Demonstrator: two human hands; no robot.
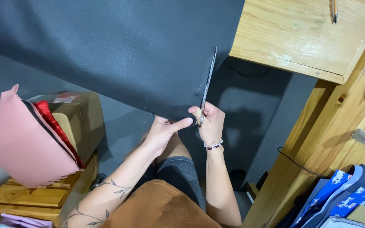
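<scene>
Brown cloth (159,209) over my lap sits closest to the lens, both forearms rising from it. My right hand (211,122) is clenched through the handles of the scissors (207,86), fingers (205,110) curled tight. My left hand (162,131) pinches the hanging edge of the black sheet (106,50), thumb stretched toward three o'clock, just beside the scissors. I judge the cut barely begun: the blades sit at the sheet's lower edge, and carrying on would call for the left hand to keep that edge taut. The scissors' long axis runs near upright, tips pointing to about twelve o'clock, slightly toward one. That sheet drapes off the wooden bench (300,38) at one o'clock. A pink cushion (20,139) rests at nine o'clock, blue printed fabric (351,198) at four.
</scene>
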